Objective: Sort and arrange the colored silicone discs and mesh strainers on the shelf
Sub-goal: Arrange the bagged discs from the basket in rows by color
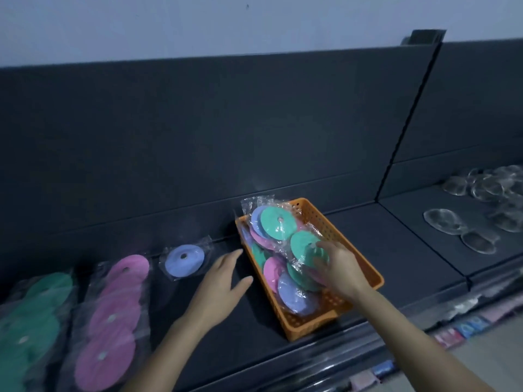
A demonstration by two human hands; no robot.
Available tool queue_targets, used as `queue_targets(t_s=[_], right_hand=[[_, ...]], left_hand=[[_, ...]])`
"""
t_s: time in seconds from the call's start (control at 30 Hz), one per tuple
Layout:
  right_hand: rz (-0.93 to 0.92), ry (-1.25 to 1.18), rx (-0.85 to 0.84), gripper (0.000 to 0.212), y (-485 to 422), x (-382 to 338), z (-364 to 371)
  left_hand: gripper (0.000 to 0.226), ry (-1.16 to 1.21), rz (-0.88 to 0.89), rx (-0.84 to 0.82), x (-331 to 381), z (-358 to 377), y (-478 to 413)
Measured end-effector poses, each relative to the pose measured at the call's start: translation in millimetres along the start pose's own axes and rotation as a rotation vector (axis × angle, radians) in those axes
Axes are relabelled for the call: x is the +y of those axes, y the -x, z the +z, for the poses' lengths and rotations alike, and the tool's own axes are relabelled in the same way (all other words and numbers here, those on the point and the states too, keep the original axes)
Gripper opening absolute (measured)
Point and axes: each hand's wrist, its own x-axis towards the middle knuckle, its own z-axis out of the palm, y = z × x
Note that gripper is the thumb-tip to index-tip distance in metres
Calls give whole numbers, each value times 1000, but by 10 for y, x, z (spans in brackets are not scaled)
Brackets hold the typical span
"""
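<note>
While your right hand (pixel 341 268) reaches into the orange basket (pixel 365 267), its fingers curl down onto a green disc (pixel 304 244) in clear wrap; whether they have closed on it or only rest on top cannot be told. Under and around that hand lie more wrapped discs, green, pink and lilac, heaped loosely in the basket. Your left hand (pixel 219 281) lies spread flat and empty on the dark shelf (pixel 382 241), just left of the basket. Beyond its fingertips sits a single lilac disc (pixel 184 260). Further left of that hand run a row of pink discs (pixel 113 318) and then a row of green discs (pixel 31 321). Well to the right of your right hand, past the shelf divider, lie the mesh strainers (pixel 481 205).
</note>
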Motion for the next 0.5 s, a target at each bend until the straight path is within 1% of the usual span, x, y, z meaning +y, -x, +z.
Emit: queue_targets(t_s=[0.1, 0.13, 0.23, 0.27, 0.4, 0.5], right_hand=[[-62, 21, -41, 31, -192, 139, -50], [-79, 25, -54, 33, -253, 185, -65], [-118, 1, -127, 50, -385, 294, -104], [-132, -11, -147, 53, -417, 325, -117], [-180, -17, -189, 55, -509, 487, -187], [-188, 8, -197, 58, -525, 649, -280]], left_hand=[[60, 21, -31, 19, 228, 162, -171], [60, 15, -57, 25, 284, 222, -218], [63, -25, -117, 56, 413, 391, -296], [64, -40, -123, 59, 452, 442, -310], [70, -187, -67, 0, 602, 697, -360], [69, -141, -62, 43, 730, 841, -428]])
